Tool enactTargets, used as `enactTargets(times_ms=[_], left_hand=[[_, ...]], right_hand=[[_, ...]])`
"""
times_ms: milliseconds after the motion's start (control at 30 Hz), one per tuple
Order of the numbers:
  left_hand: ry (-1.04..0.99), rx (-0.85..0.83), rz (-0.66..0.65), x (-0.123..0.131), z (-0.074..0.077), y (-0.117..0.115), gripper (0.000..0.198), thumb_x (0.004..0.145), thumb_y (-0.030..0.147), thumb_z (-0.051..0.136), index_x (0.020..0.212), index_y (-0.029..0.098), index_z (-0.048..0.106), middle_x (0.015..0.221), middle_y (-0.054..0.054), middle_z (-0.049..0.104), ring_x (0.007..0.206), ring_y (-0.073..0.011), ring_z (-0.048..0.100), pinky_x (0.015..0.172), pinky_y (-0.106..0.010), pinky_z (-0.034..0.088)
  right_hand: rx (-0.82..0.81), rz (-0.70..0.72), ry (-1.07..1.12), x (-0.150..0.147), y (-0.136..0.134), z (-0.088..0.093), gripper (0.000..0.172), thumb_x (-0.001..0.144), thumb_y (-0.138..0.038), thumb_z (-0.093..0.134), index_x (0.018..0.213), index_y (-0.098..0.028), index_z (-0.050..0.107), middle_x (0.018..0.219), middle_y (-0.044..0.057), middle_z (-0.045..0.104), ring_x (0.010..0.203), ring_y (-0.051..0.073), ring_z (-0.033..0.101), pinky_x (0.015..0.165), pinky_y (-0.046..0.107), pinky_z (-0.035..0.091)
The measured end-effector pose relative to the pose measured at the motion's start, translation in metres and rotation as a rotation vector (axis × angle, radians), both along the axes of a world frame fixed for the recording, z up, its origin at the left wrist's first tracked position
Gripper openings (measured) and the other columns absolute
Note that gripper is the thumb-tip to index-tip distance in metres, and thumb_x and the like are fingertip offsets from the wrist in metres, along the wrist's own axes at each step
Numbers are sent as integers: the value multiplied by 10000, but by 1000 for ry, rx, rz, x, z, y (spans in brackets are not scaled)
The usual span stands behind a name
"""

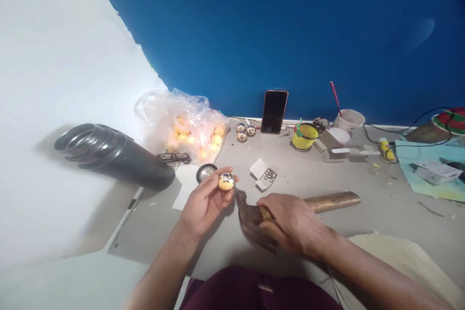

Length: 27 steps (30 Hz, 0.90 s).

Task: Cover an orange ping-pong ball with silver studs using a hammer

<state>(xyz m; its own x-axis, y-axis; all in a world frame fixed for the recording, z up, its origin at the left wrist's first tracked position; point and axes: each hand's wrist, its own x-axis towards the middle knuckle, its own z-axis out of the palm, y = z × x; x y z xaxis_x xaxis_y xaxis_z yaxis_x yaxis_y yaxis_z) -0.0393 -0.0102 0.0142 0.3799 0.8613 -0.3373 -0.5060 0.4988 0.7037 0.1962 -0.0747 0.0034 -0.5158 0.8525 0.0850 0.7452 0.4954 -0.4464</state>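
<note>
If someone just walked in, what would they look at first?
Probably the yellow ball dotted with shiny studs, held up in the left hand near the middle. Just right of it, the right hand grips a hammer by its head end on the grey surface. Behind, a clear bag of more yellow balls sits by the bright blue wall.

Phone (274, 111) propped against the blue wall (290, 24), bag of yellow balls (189, 128) off left, yellow tub (304, 136) nearby.

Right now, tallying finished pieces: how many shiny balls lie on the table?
3, left of the phone: back-left ball, right ball, front ball. The bag may hide more.
</note>
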Motion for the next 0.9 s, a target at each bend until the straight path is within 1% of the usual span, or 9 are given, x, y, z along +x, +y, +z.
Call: enactTargets(times_ms=[133,233,333,433,500,600,700,833,900], left_hand=[[91,-16,23,4,-7,-3,284,878,272,723,1116,118,727,971,-133,740,660,-129,627,589,-233,506],[115,-32,23,14,-8,-7,299,836,275,782,1084,114,741,890,-104,730,639,-120,611,586,-232,487],[139,-36,-11,24,-6,-11,344,802,285,820,1094,114,756,914,-111,739,686,-137,639,609,-240,485],[159,-37,-27,28,-5,-13,395,779,309,843,1117,123,762,961,-125,750,791,-177,678,668,-258,501],[175,-40,-21,27,-5,-13,401,770,318,851,1109,123,765,954,-125,751,810,-186,683,669,-258,496],[180,-42,-14,26,-7,-13,395,766,315,852,1102,124,767,928,-114,741,792,-180,673,657,-255,486],[174,-33,-13,27,-9,-14,398,771,321,847,1106,124,765,867,-93,725,735,-154,642,646,-247,477],[194,-16,12,30,-10,-14,391,768,338,848,1089,128,769,755,-50,686,656,-121,592,609,-226,452],[217,2,23,32,-10,-14,381,764,336,850,1079,136,773,748,-43,681,668,-125,600,612,-225,452]], right_hand=[[189,-6,151,21,-2,26,221,938,-258,524,1127,-159,580,895,78,698,746,210,621,676,315,414],[248,16,235,25,-4,35,239,954,-253,513,1178,-172,543,914,78,709,729,196,630,650,302,430],[209,42,260,21,-5,35,269,922,-257,539,1179,-176,536,869,67,703,696,193,632,613,298,423],[240,21,192,17,-6,31,273,894,-207,525,1161,-160,550,846,79,699,695,208,635,609,309,417],[254,22,186,18,-6,30,308,882,-199,529,1186,-154,546,853,79,699,694,205,630,612,306,415],[209,14,183,21,-7,29,373,843,-197,539,1213,-157,549,861,70,694,694,198,620,609,298,411],[198,-26,148,24,-7,27,409,792,-149,521,1199,-161,566,846,61,691,701,201,627,618,297,422],[199,-28,204,26,-7,27,459,812,-188,523,1270,-159,536,947,85,713,743,204,649,652,301,460],[176,-18,211,26,-7,28,461,807,-194,530,1267,-162,545,944,84,716,736,204,654,648,299,460]])
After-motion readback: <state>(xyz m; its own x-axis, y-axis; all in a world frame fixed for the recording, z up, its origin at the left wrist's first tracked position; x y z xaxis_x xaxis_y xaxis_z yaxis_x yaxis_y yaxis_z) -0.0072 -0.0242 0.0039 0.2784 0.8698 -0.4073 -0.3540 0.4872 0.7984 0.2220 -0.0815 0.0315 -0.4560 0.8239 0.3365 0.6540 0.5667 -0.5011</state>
